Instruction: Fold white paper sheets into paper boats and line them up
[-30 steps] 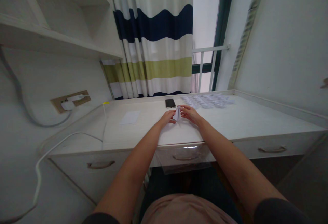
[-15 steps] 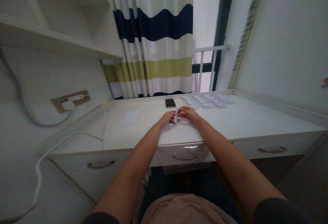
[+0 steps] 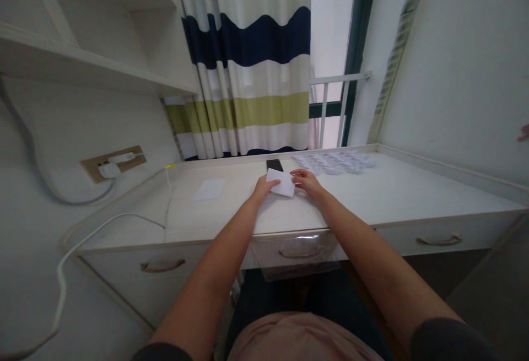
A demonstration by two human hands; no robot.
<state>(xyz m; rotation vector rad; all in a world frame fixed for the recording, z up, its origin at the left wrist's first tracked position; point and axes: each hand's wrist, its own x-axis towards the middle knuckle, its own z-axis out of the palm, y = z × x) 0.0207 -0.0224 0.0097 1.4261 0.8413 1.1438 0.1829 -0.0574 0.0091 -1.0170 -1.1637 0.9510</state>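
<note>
While pinching the small white paper sheet (image 3: 281,183) by its side edges with left hand (image 3: 262,189) and right hand (image 3: 308,182), just above the pale wooden tabletop (image 3: 392,190) before the black phone (image 3: 274,163), keep corners matched, probably best pressing the crease flat against the surface. No legible writing anywhere.

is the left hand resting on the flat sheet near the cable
No, the left hand holds the white paper with the right hand; the flat sheet lies apart to its left.
</note>
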